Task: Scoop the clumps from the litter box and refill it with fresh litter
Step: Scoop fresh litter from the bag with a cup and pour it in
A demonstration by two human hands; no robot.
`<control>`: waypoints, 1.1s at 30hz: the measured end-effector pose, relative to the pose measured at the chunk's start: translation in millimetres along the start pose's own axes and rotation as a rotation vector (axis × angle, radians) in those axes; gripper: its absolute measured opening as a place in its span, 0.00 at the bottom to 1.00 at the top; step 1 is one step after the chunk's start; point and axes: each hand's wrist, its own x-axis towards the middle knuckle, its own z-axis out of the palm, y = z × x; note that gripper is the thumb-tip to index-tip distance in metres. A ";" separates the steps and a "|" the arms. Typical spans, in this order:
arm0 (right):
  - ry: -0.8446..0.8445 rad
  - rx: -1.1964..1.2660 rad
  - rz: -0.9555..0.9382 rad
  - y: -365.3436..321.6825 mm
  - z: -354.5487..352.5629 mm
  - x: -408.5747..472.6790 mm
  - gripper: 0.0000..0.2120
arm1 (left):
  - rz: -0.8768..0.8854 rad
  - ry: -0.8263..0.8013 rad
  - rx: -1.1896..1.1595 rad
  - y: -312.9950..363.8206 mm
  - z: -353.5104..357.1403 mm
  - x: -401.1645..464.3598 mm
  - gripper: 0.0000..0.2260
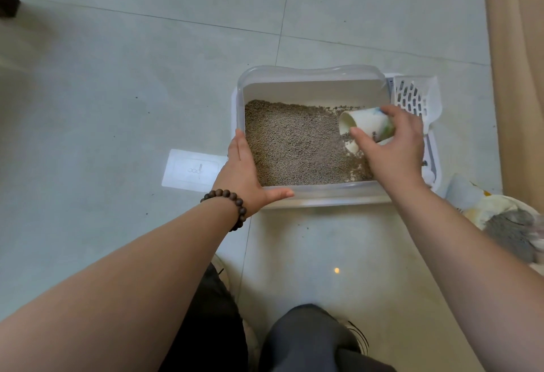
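The litter box (312, 83) sits on the tiled floor (117, 77), grey litter (291, 142) spread across its base. My right hand (391, 148) grips a paper cup (365, 127) tipped sideways over the litter; my left hand (244, 171) lies flat-fingered against the box's left wall. A white slotted scoop (412, 98) rests beside the box's right edge.

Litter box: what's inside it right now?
The litter box holds grey litter over most of its floor. The right hand holds a paper cup tipped on its side above it. Litter under the cup and hand is hidden.
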 end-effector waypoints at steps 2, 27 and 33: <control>-0.030 -0.026 -0.038 5.5 -2.1 -4.2 0.27 | 0.006 -0.004 -0.003 0.9 -0.4 -0.3 0.63; 0.008 0.070 0.101 28.3 -30.7 -18.9 0.27 | 0.037 0.097 0.363 7.4 6.6 -9.6 0.56; 0.067 0.182 0.190 40.2 -61.5 -31.6 0.26 | 0.264 0.066 0.535 43.6 11.2 -24.2 0.40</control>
